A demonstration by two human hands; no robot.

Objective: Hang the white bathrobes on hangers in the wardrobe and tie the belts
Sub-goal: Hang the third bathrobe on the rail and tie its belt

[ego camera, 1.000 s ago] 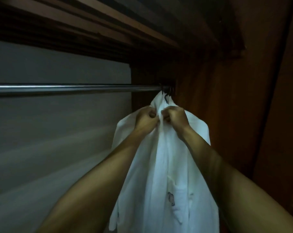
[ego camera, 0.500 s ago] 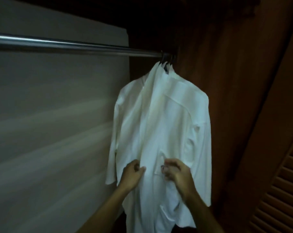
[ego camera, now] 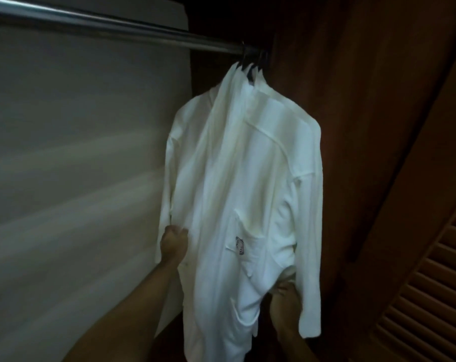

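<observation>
Both hands have dropped from the collar, where they were a second ago, to waist height, and they have since parted to opposite sides of the robe. Half a second ago they sat close together at its front.

Now the left hand is at the robe's left edge, fingers curled into the cloth there, gripping a fold below the left sleeve. The right hand reaches under the right side, behind the hanging right sleeve; most of it is covered by cloth, so whether it grips or only touches cannot be told.

White and open-fronted, the robe hangs from dark hangers on the metal rail, at the rail's far right end, close to the wardrobe's brown side wall. A chest pocket with a small dark emblem faces the camera. More white collars show bunched at the hangers.

Left of the robe is a pale back panel. A louvred door stands at the lower right.
</observation>
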